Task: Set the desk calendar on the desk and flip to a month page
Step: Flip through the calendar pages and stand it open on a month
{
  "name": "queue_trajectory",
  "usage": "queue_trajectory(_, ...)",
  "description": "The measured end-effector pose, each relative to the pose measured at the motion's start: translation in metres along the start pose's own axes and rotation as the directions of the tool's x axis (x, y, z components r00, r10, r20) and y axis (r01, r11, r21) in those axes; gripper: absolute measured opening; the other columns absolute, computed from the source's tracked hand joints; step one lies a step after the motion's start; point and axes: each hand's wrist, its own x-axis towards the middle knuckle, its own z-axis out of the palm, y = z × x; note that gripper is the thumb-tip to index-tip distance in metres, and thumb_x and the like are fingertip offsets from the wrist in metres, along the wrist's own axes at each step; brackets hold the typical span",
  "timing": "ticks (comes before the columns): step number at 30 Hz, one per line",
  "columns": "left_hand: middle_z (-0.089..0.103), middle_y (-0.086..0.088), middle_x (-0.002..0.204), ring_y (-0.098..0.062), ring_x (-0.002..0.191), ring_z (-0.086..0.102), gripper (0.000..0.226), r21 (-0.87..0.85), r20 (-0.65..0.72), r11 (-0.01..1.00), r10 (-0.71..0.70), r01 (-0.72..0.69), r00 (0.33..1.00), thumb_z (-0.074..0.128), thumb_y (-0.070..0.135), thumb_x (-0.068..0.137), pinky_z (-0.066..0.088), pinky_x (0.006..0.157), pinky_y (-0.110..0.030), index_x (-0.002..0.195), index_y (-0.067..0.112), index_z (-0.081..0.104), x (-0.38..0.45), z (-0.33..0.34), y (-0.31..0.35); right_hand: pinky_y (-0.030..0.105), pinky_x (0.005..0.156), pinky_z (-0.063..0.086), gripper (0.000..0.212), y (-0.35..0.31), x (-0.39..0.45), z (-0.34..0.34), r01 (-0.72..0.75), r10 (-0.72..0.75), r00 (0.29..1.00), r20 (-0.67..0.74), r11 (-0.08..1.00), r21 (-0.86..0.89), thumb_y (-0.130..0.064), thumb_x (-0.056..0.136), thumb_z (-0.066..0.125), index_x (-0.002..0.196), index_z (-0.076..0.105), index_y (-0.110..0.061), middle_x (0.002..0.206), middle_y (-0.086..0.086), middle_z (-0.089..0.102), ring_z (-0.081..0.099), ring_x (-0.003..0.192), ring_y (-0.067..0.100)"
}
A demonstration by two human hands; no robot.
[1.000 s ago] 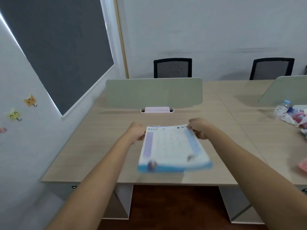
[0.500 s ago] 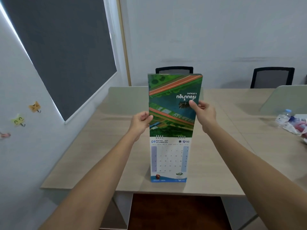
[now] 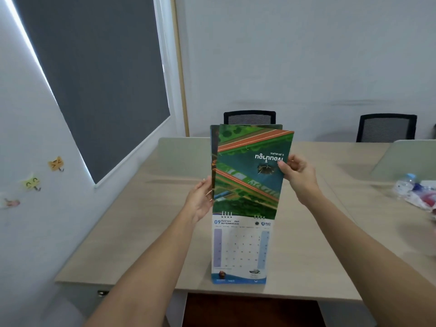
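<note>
Green, upside-down artwork fills the lifted page of the desk calendar, which now stands near the front edge of the desk; a second ago it was carried flat and blurred above the surface. Half a second ago the raised sheets lay together; now the front one has fanned away from those behind it, so the flip is under way, with a September grid already showing below the spiral rings. The right hand pinches the right edge of that front page between thumb and fingers. The left hand presses against the left edge of the raised sheets, fingers mostly hidden behind them, so I cannot tell how firmly it grips. My judgement: the placing is done, and the page-turn remains to finish. Two black chairs stand behind the desk, and a water bottle with crumpled wrapping lies well apart at the right. Nothing blocks the flip.
</note>
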Motion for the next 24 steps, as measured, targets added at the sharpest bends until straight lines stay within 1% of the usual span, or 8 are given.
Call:
queue_trajectory(3,0.069,-0.010,0.096,-0.035,0.110,0.061,0.021,0.063,0.019,0.998,-0.005,0.003,1.000,0.054,0.028,0.094,0.049,0.097,-0.052,0.082,0.015,0.065,0.000,0.003,0.005,0.044,0.093,0.054,0.018,-0.003,-0.004,-0.008,0.021,-0.022,0.991,0.135,1.000,0.007,-0.007,0.097,0.051,0.101,0.064,-0.018,0.105,0.004,0.072,0.066,0.104,0.024)
queue_trajectory(7,0.068,-0.014,0.111,-0.034,0.120,0.058,0.045,0.031,0.052,0.998,0.055,-0.057,0.997,0.051,0.057,0.086,0.042,0.105,-0.054,0.082,0.016,0.068,0.000,0.010,0.005,0.047,0.098,0.052,0.024,-0.006,-0.006,-0.003,0.013,-0.009,0.994,0.107,0.999,-0.032,-0.009,0.100,0.046,0.120,0.059,-0.014,0.118,0.005,0.068,0.062,0.116,0.027)
queue_trajectory(12,0.073,-0.009,0.101,-0.035,0.124,0.056,0.027,0.036,0.074,0.997,0.062,-0.065,0.995,0.060,0.044,0.087,0.040,0.109,-0.053,0.087,0.019,0.073,-0.002,0.013,0.007,0.049,0.095,0.053,0.025,-0.011,-0.012,0.004,0.005,-0.001,0.991,0.131,0.999,-0.034,-0.013,0.101,0.043,0.109,0.058,-0.031,0.116,0.003,0.065,0.059,0.118,0.030)
queue_trajectory(15,0.068,-0.008,0.107,-0.033,0.126,0.054,0.032,0.015,0.086,0.999,0.034,-0.035,0.996,0.061,0.049,0.085,0.042,0.108,-0.054,0.095,0.020,0.070,-0.003,0.012,0.014,0.037,0.084,0.056,0.026,-0.013,-0.016,0.003,0.005,-0.004,0.984,0.176,1.000,-0.008,-0.013,0.102,0.041,0.118,0.054,-0.028,0.119,0.003,0.063,0.058,0.117,0.026)
queue_trajectory(17,0.066,-0.008,0.107,-0.033,0.126,0.054,0.031,0.016,0.084,1.000,0.018,-0.019,0.996,0.062,0.048,0.084,0.042,0.108,-0.054,0.095,0.020,0.070,-0.004,0.013,0.016,0.027,0.076,0.056,0.028,-0.015,-0.019,0.001,0.005,-0.003,0.980,0.197,1.000,-0.008,-0.013,0.102,0.040,0.125,0.052,-0.025,0.121,0.002,0.062,0.058,0.116,0.024)
queue_trajectory(20,0.065,-0.008,0.109,-0.033,0.120,0.057,0.033,0.028,0.085,1.000,0.000,-0.002,0.996,0.063,0.048,0.083,0.043,0.106,-0.055,0.098,0.020,0.069,-0.003,0.013,0.019,0.022,0.068,0.059,0.032,-0.017,-0.023,-0.003,0.014,-0.006,0.974,0.225,0.999,-0.033,-0.015,0.102,0.041,0.131,0.049,-0.023,0.124,0.003,0.061,0.058,0.118,0.024)
queue_trajectory(22,0.066,-0.008,0.109,-0.032,0.113,0.062,0.035,0.068,0.097,0.998,-0.009,0.002,0.995,0.058,0.048,0.086,0.050,0.098,-0.053,0.102,0.018,0.069,-0.004,0.016,0.021,0.027,0.076,0.060,0.031,-0.017,-0.026,-0.006,0.032,-0.018,0.965,0.262,0.998,-0.050,-0.016,0.102,0.041,0.130,0.050,-0.025,0.126,0.003,0.061,0.058,0.120,0.024)
queue_trajectory(24,0.072,-0.009,0.104,-0.028,0.099,0.068,0.034,0.148,0.107,0.989,-0.008,-0.008,0.994,0.048,0.043,0.094,0.056,0.084,-0.045,0.101,0.018,0.070,-0.004,0.018,0.021,0.038,0.092,0.056,0.030,-0.016,-0.032,-0.012,0.051,-0.025,0.952,0.306,0.996,-0.076,-0.019,0.101,0.042,0.129,0.052,-0.028,0.128,0.000,0.061,0.058,0.121,0.021)
